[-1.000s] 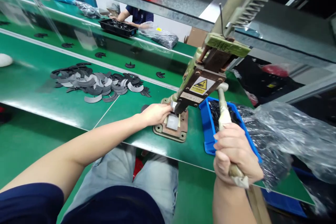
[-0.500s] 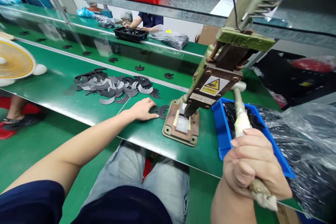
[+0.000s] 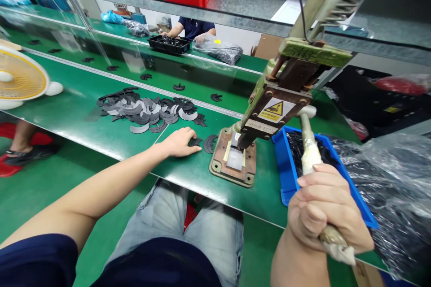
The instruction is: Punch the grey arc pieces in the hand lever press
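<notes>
My right hand (image 3: 325, 208) is closed around the cloth-wrapped lever handle (image 3: 308, 148) of a green hand press (image 3: 279, 94). The press stands on a brown base plate (image 3: 233, 163) with a pale block under its head. My left hand (image 3: 178, 142) lies on the green table just left of the press. Its fingers press down on a small dark curved piece (image 3: 196, 142). Another dark curved piece (image 3: 210, 143) lies between that hand and the base plate. A heap of grey and black crescent pieces (image 3: 148, 111) is spread further left on the table.
A blue bin (image 3: 286, 175) of dark parts sits right of the press, with a clear plastic bag (image 3: 397, 188) of black parts beside it. A yellow fan (image 3: 20, 78) stands far left. Across the belt another person (image 3: 193, 29) works at a black tray (image 3: 168, 44).
My left hand left the press base and moved left onto the dark pieces on the table. My right hand stayed on the lever. The view swung slightly left.
</notes>
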The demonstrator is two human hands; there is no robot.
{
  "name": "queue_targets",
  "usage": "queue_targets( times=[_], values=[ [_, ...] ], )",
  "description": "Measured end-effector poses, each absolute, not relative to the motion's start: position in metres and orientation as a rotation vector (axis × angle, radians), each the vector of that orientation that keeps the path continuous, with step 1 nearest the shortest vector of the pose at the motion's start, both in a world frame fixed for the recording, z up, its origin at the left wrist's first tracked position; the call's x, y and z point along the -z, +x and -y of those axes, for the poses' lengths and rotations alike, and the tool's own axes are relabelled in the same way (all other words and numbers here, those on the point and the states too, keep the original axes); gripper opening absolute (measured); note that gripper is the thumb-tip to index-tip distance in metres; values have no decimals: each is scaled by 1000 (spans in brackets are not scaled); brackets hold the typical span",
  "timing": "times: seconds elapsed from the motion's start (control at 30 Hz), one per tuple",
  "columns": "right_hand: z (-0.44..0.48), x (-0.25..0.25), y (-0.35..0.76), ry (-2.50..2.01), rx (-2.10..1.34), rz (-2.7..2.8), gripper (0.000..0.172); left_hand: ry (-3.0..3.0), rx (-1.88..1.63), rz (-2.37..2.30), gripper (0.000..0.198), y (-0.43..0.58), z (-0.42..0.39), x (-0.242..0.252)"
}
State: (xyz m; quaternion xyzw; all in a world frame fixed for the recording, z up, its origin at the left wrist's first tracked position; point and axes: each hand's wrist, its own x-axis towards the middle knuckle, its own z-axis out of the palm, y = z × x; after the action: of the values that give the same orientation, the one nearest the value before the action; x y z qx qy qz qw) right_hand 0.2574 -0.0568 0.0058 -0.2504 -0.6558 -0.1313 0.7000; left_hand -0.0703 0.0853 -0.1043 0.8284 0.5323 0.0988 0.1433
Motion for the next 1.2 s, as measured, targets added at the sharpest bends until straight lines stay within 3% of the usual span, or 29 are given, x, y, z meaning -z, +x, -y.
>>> queue_targets(
  times=[0.1, 0.3, 0.6, 0.83, 1.03, 1.2],
  values=[
    [56, -6, 258, -535, 310, 1458, 45, 2429, -225, -1719, 57, -59, -79, 105],
    [60, -8, 258, -585, 282, 1470, 44, 2540, -85, -1664, 35, -56, -81, 100],
    [59, -7, 256, -571, 283, 1459, 42, 2621, -179, -1550, 38, -94, -79, 95],
    [62, -8, 256, -589, 265, 1478, 38, 2563, -182, -1261, 44, -69, -64, 74],
    [65, -9, 257, -591, 246, 1501, 33, 2158, -575, -1154, 22, -29, -44, 97],
    [67, -8, 258, -609, 243, 1511, 32, 1612, -861, -1144, 26, -13, -52, 112]
  ],
)
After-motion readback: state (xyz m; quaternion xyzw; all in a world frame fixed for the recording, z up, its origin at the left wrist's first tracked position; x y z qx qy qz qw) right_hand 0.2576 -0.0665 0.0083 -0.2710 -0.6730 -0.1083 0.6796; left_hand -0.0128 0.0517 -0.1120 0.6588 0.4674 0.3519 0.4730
